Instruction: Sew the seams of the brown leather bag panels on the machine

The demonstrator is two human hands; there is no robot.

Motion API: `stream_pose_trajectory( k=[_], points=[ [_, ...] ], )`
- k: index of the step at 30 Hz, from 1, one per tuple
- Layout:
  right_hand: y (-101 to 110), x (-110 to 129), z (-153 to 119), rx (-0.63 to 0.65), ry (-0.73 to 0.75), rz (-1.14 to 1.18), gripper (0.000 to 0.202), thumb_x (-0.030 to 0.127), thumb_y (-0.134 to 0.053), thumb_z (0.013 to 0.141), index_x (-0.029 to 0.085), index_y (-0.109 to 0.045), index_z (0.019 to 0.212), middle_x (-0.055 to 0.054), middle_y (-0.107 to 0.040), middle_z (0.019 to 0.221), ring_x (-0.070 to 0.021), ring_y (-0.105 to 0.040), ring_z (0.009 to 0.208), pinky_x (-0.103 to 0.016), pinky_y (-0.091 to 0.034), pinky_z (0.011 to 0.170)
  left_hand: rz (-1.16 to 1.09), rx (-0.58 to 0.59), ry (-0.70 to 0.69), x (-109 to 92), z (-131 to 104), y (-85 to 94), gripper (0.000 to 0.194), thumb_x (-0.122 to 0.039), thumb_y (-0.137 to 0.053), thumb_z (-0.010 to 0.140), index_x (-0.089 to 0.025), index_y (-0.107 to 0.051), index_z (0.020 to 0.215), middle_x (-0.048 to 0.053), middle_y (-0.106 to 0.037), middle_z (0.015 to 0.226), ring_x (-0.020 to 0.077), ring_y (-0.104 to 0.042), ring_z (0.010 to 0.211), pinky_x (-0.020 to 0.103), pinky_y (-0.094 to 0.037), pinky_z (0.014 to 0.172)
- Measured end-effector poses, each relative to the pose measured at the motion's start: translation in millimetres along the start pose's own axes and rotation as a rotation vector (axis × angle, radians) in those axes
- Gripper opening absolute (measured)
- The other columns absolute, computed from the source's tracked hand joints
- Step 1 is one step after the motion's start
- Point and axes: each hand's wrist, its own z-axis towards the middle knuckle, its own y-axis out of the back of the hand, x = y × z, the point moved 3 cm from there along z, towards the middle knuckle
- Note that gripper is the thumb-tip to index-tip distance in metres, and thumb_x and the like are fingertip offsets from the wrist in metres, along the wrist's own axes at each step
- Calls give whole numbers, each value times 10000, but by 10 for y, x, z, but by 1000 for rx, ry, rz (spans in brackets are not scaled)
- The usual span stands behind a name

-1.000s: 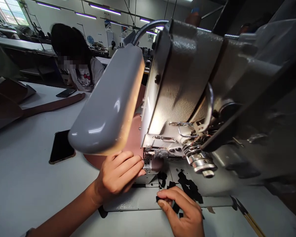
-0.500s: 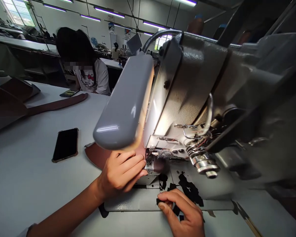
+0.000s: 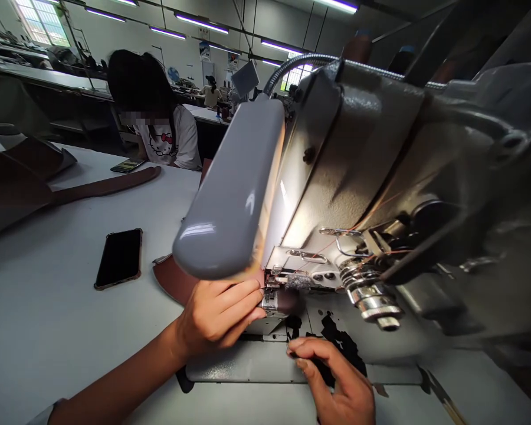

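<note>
My left hand (image 3: 223,313) has its fingers closed on a reddish-brown leather piece (image 3: 170,278), close beside the needle area of a sewing machine (image 3: 358,147). The lamp and my fingers cover much of that leather. Low in front of the machine, my right hand (image 3: 338,378) pinches a small black scrap between thumb and fingertips, mostly hidden by them. More black scraps (image 3: 343,341) lie on the machine bed (image 3: 234,366) just behind this hand. The needle itself is too small to make out.
A grey lamp (image 3: 230,195) on a flexible neck hangs over my left hand. On the white table lie a phone (image 3: 118,258) and brown leather parts (image 3: 106,184). A person (image 3: 166,136) sits across the table. A thin stick-like tool (image 3: 445,398) lies at lower right.
The machine's metal lever and orange thread have shifted upward. My right hand has moved slightly right, its fingertips nearer the machine bed's slot. My left hand stays in place; the view has shifted slightly.
</note>
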Motion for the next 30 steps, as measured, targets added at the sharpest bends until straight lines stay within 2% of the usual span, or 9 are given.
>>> stream_pose_trajectory(
  k=[3,6,10,13,17,20,25,27,30],
  points=[
    [26,7,78,-31,121,-57,112,170,-550,888,255,-618,856,24,-632,919,-99,-590,904,-193,-408,861,-16,-17,-15,-5,7,8,155,-172,-625,850,-109,-644,990,70,-693,972,185,-600,850,307,-425,735],
    [39,33,163,-9,258,-136,118,136,-588,856,246,-616,888,23,-606,817,-94,-584,797,-188,-436,785,-33,-27,-20,3,0,5,168,-164,-642,836,-95,-648,990,86,-691,983,201,-598,882,321,-436,777],
    [26,62,259,-42,297,-126,151,105,-601,841,230,-606,926,9,-634,811,-119,-605,781,-242,-466,776,-85,-9,4,29,-54,-21,211,-163,-630,846,-94,-631,1046,88,-683,999,212,-594,911,332,-449,790],
    [-22,141,335,-66,416,-139,246,23,-588,813,211,-604,971,-12,-648,849,-128,-614,806,-262,-495,758,-170,16,69,51,-95,-14,267,-137,-602,858,-117,-600,1124,87,-669,1039,211,-599,957,355,-457,855],
    [-112,294,456,-155,543,-255,273,-17,-601,781,205,-634,938,-42,-622,869,-134,-595,817,-272,-507,730,-223,166,210,48,-90,45,429,-146,-554,863,-141,-485,1286,113,-579,1218,227,-525,1136,404,-410,1012],
    [-187,405,522,-233,590,-309,245,-27,-615,768,197,-659,858,-53,-578,825,-134,-565,768,-270,-497,662,-165,316,294,35,-44,80,551,-108,-500,791,-117,-415,1335,141,-471,1339,259,-420,1254,455,-347,1082],
    [-277,463,534,-173,600,-289,256,-54,-609,760,171,-684,858,-57,-543,814,-111,-537,741,-237,-482,626,-154,419,285,118,76,-2,656,49,-369,623,-164,-503,1229,90,-556,1218,222,-465,1195,492,-290,1101],
    [-283,448,514,-152,595,-271,294,-73,-603,755,166,-687,905,-59,-526,825,-110,-519,754,-237,-475,633,-169,414,323,205,85,-86,627,72,-342,669,-188,-515,1213,63,-586,1168,200,-497,1149,467,-314,1083],
    [-283,415,484,-168,610,-291,295,-58,-624,755,162,-705,934,-68,-542,824,-137,-512,782,-274,-472,651,-177,376,371,315,41,-216,354,-19,-360,848,-188,-571,1074,36,-626,1033,184,-545,1039,422,-328,1066]
  ],
)
